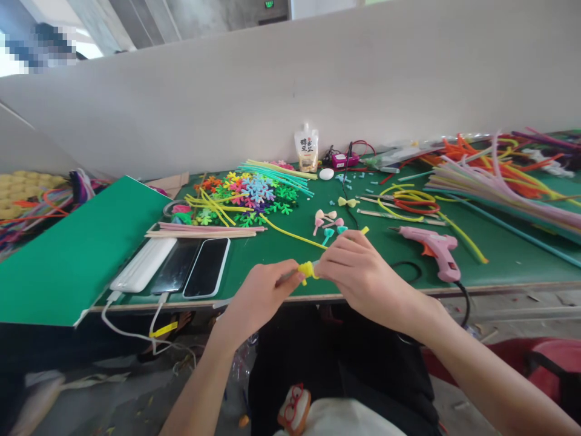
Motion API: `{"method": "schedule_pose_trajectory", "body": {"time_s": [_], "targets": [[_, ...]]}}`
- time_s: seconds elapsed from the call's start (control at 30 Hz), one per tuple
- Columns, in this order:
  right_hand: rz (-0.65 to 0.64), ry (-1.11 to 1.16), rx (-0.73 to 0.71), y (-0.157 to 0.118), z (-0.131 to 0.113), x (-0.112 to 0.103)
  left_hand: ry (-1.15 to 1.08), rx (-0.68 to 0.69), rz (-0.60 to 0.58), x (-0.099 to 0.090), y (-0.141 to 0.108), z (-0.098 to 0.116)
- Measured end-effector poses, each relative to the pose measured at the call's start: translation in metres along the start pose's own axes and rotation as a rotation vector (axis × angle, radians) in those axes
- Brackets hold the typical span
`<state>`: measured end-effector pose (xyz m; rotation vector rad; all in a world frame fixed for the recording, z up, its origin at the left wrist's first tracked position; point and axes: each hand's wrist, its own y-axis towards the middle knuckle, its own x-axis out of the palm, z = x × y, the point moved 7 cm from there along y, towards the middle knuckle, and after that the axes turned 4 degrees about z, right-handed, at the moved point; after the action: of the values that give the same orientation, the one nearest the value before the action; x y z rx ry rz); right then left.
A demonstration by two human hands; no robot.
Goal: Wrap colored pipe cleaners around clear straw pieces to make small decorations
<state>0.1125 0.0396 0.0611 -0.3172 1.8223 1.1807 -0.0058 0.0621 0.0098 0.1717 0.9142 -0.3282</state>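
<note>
Over the table's front edge, my left hand (265,287) pinches one side of a small coil of yellow pipe cleaner (307,269). The coil is wound around a pale thin rod (222,303), whose end sticks out behind my left hand. My right hand (358,263) is closed at the coil's other side, with a short yellow end showing above its fingers. A long yellow strand (290,234) runs from the pile to my right hand; whether it joins the coil is hidden. Just beyond are small pink, cream and teal pieces (328,235).
A pink glue gun (433,245) lies to the right, its cord over the edge. Pipe cleaner bundles (508,188) fill the far right. Colourful snowflake shapes (258,188), a phone (207,267), a white power bank (144,263) and a green board (86,254) are left. A pouch (307,150) stands behind.
</note>
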Motion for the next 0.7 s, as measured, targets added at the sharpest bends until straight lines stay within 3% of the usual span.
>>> {"method": "schedule_pose_trajectory", "body": {"time_s": [0.2,0.4,0.53,0.7], "targets": [[0.006,0.03,0.052,0.001,0.009,0.0,-0.039,0.026,-0.071,0.004,-0.002,0.004],[-0.028,0.286,0.161,0.002,0.025,0.006,-0.091,0.064,-0.14,0.002,-0.009,0.013],[-0.029,0.518,0.324,0.0,0.04,0.014,-0.108,0.084,-0.076,-0.002,-0.011,0.014],[-0.008,0.626,0.501,-0.006,0.048,0.026,-0.13,0.086,0.082,-0.009,-0.009,0.011]]}}
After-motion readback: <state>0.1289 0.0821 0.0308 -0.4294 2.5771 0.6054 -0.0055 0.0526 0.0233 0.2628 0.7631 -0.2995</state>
